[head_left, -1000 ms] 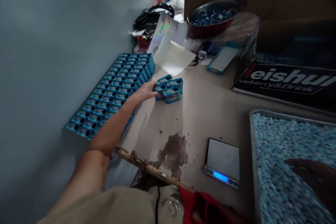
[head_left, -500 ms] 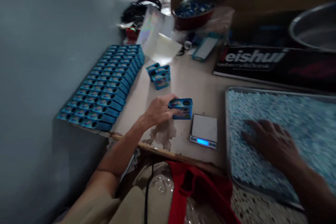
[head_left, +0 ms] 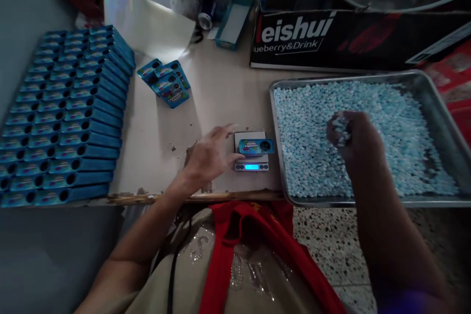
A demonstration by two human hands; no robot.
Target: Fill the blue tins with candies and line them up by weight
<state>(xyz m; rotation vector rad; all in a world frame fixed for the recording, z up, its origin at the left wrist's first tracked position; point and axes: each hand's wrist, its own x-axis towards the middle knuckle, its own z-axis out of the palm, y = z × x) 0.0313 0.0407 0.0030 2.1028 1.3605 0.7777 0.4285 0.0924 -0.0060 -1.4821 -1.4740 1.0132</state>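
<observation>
The small blue rectangular box point(head_left: 256, 146) with a round hole in its face now lies on the little silver digital scale point(head_left: 251, 152) at the centre of the frame; half a second ago it was carried in the air just left of the scale, and a second ago it was in the small cluster of blue boxes point(head_left: 165, 82) further up. At far left the rows of matching blue boxes point(head_left: 66, 117) stand packed as before on the pale worn surface point(head_left: 217, 98). The left hand point(head_left: 209, 157) has let go, fingers spread and loose, its fingertips just beside the box's left end. To the right, the right hand point(head_left: 349, 132) has risen from the metal tray of pale blue pellets point(head_left: 279, 108), curled shut on a scoop of pellets point(head_left: 340, 125), hovering over the tray.
</observation>
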